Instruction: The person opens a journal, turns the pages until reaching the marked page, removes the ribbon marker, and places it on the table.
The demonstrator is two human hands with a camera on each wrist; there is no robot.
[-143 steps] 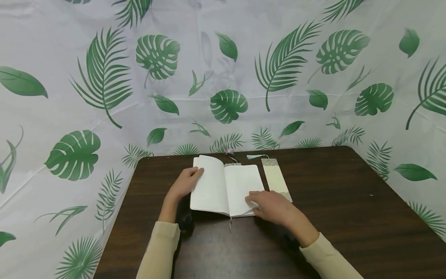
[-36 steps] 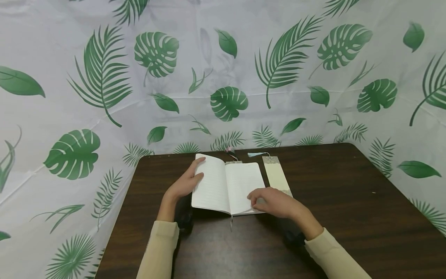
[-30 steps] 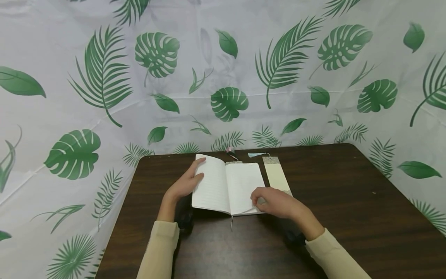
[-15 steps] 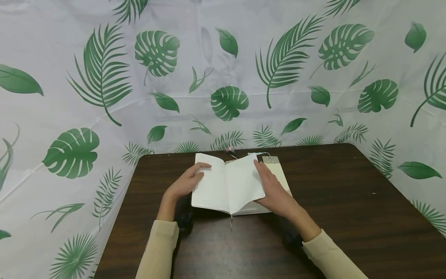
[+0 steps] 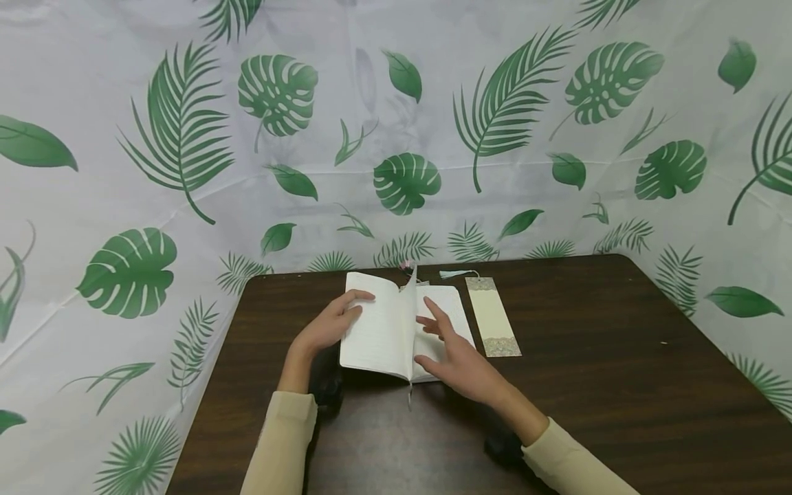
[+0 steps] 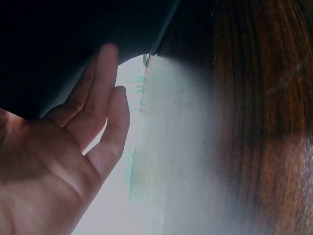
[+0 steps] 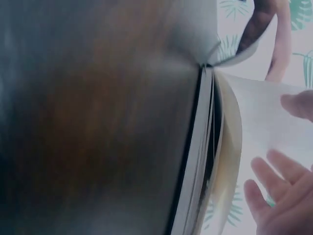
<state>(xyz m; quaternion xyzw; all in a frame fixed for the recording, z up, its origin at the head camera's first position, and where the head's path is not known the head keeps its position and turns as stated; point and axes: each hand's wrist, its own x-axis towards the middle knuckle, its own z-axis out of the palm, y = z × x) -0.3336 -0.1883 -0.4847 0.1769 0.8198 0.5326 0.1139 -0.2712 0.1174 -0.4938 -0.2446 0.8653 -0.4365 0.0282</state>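
Observation:
A notebook with blank-looking white pages point(image 5: 374, 337) lies open on the dark wooden table, its left half raised a little. My left hand point(image 5: 324, 326) holds the left side, thumb and index finger on the page; in the left wrist view its other fingers point(image 6: 105, 73) stretch out beneath the dark cover. One leaf point(image 5: 409, 323) stands nearly upright at the middle fold. Just right of that leaf, my right hand point(image 5: 454, 361) is spread with straight fingers over the right page. The right wrist view shows these fingers point(image 7: 271, 181) against white paper.
A cream bookmark with patterned ends point(image 5: 491, 313) and a pale blue tassel point(image 5: 456, 273) lies right of the notebook. Behind the notebook a pink and dark tassel point(image 5: 406, 268) shows. A ribbon point(image 5: 410, 397) hangs from the spine. A leaf-print cloth point(image 5: 405, 124) stands behind the table point(image 5: 588, 357).
My right hand first pinched the right page's lower corner, then lifted the leaf and swept it leftward to the fold. The left index finger slid slightly inward on its page.

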